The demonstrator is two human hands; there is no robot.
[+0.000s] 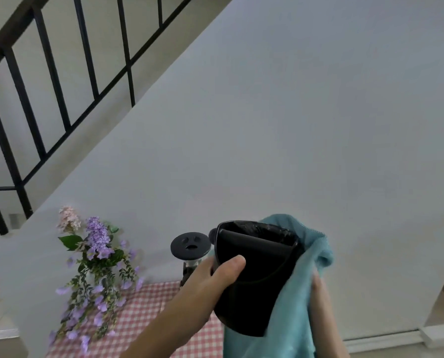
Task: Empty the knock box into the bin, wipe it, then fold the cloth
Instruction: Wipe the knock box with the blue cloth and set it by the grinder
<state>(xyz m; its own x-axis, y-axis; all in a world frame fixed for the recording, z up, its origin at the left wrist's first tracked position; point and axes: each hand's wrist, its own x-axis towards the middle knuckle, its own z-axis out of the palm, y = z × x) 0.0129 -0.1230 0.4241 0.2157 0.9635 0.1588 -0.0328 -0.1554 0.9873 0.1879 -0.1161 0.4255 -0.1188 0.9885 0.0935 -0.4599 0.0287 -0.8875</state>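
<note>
A black knock box (257,277) is held up in the air above the table, tilted so its open top faces up and away from me. My left hand (215,277) grips its left side, thumb across the front wall. A teal cloth (306,293) wraps around the box's right side and rim and hangs down under it. My right hand (319,293) is mostly hidden behind the cloth, pressing it against the box. The bin is not in view.
A table with a red-and-white checked cloth (148,316) lies below. On it stand a bunch of purple and pink flowers (97,267) and a dark round-topped coffee grinder (191,248). A white wall fills the background, with a black stair railing (48,81) at upper left.
</note>
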